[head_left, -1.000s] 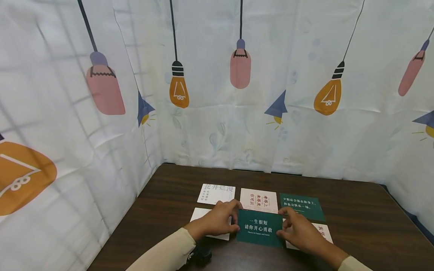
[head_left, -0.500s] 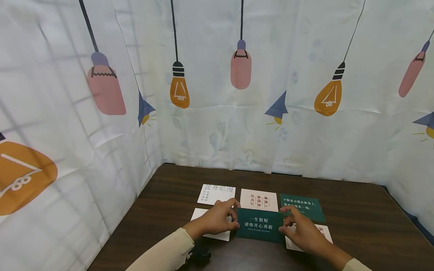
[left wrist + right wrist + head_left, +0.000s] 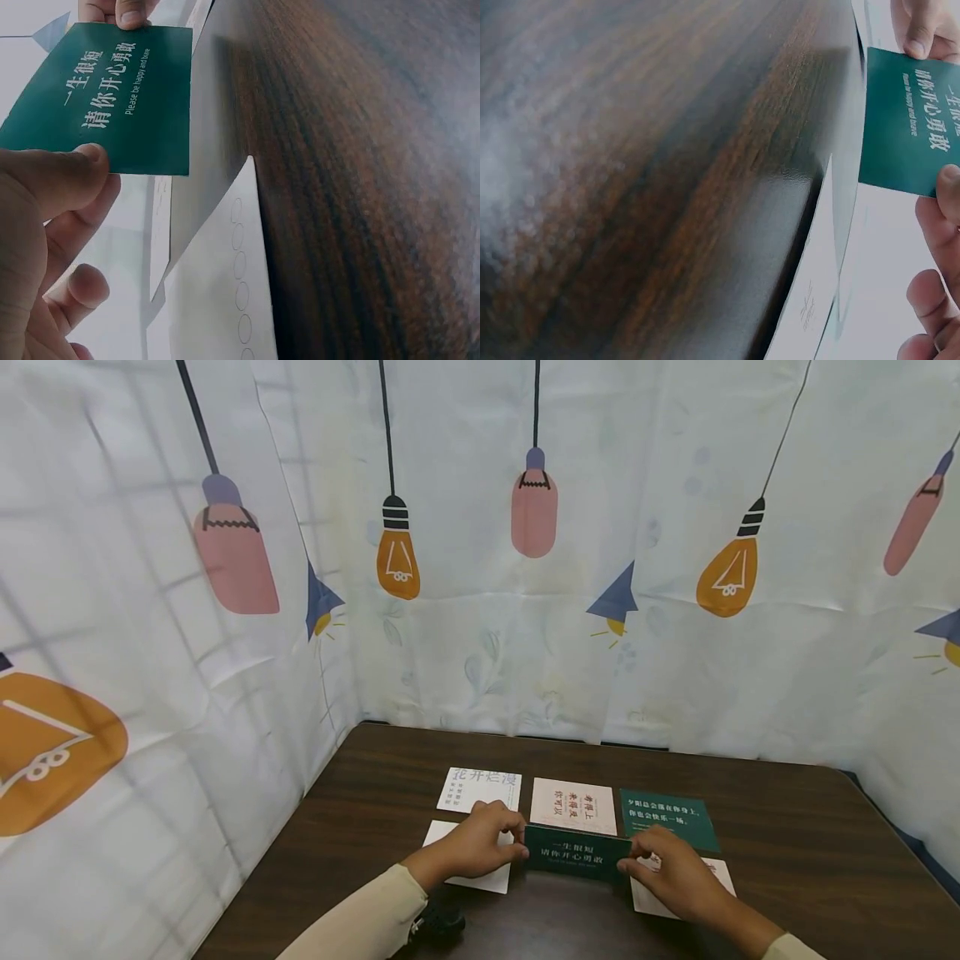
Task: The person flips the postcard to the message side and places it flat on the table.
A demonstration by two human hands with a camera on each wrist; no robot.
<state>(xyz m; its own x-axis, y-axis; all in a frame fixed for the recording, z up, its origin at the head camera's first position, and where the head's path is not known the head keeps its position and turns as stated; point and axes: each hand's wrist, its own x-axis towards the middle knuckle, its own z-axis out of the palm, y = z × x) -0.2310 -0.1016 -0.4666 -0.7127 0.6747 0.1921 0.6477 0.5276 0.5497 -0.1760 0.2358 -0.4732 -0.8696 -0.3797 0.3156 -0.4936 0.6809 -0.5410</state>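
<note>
A dark green postcard (image 3: 573, 853) with white lettering is held above the table, its face steeply tilted in the head view. My left hand (image 3: 480, 843) pinches its left edge between thumb and fingers. At the opposite edge my right hand (image 3: 675, 875) grips it the same way. The left wrist view shows the thumb (image 3: 91, 159) pressed on the face of the card, with the other fingers curled below. In the right wrist view the thumb (image 3: 949, 177) lies over the near edge. Below the left hand is a white card (image 3: 487, 880); a pale card (image 3: 654, 902) lies under the right hand.
Behind the held postcard lie a white card (image 3: 480, 790), a pink card with red lettering (image 3: 573, 806) and another green card (image 3: 670, 818). All rest on the dark wooden table (image 3: 795, 860). A patterned white curtain (image 3: 487, 652) hangs behind it.
The green postcard has tipped, so its face looks much narrower in the head view. Both hands keep their hold at its sides and have barely shifted.
</note>
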